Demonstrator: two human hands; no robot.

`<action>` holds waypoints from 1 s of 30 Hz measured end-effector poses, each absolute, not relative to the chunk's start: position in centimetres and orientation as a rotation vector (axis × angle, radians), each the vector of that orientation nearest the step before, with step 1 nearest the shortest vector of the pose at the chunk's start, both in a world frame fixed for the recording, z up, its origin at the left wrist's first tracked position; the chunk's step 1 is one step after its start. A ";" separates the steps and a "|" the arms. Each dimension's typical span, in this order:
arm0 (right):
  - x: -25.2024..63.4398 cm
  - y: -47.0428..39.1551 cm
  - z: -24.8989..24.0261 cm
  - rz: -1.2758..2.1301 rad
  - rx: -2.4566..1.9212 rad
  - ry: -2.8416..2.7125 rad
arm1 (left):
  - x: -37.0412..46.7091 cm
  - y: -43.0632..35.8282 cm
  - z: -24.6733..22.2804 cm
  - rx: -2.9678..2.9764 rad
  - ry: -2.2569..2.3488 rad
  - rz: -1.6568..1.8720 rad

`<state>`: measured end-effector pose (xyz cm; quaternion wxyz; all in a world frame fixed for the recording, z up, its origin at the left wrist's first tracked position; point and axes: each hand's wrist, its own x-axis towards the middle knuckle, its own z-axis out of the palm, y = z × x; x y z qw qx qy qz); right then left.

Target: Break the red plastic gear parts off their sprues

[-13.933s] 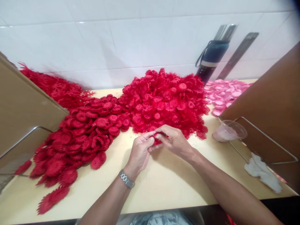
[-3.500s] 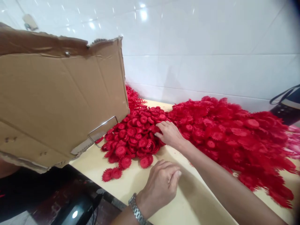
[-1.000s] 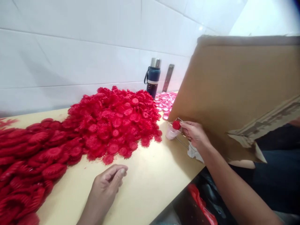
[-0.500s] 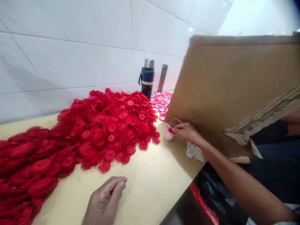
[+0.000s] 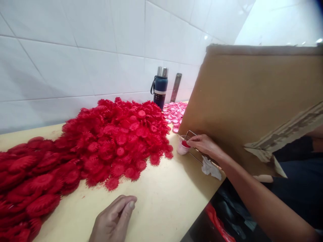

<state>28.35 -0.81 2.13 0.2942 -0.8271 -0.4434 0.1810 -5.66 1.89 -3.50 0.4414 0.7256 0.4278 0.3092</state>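
My left hand (image 5: 113,218) is over the front of the pale yellow table (image 5: 156,195), thumb pressed to the curled fingers; whether anything is between them is too small to tell. My right hand (image 5: 204,145) reaches to a small clear cup (image 5: 182,148) with pinkish-white contents, pinching a red piece (image 5: 186,144) at its rim. Beside the cup lies a thin metal wire frame (image 5: 195,157) with a crumpled white tissue (image 5: 211,168) on it. A large heap of red scalloped discs (image 5: 118,141) spreads over the left and middle of the table.
Behind the heap stand a blue bottle (image 5: 160,88) and a dark upright bar (image 5: 176,87), near pink-white discs (image 5: 176,112). A cardboard sheet (image 5: 247,94) rises at the right. Red material (image 5: 217,223) lies below the table's right edge. Part of another person shows at the far right.
The view has shifted slightly, so most things sit a little lower in it. Both hands keep nearly the same pose, the right one still at the cup with the red piece.
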 end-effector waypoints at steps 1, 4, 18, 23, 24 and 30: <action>28.4 -0.9 2.2 0.455 -2.188 -1.216 | -5.7 2.0 -3.6 1.829 1.049 0.757; 28.4 -1.0 2.1 0.302 -2.143 -1.302 | -5.8 2.1 -3.8 1.874 1.038 0.736; 27.2 -1.0 2.5 0.152 -2.078 -1.304 | -5.9 2.0 -3.7 1.997 0.946 0.822; 27.6 -0.5 2.8 0.121 -2.071 -1.381 | -5.8 1.8 -3.4 2.068 0.921 0.861; 27.7 -0.3 2.9 0.112 -2.080 -1.426 | -5.8 1.7 -3.4 2.078 0.915 0.866; 27.8 0.1 4.2 0.165 -2.182 -1.700 | -6.0 1.9 -3.6 2.131 0.891 0.889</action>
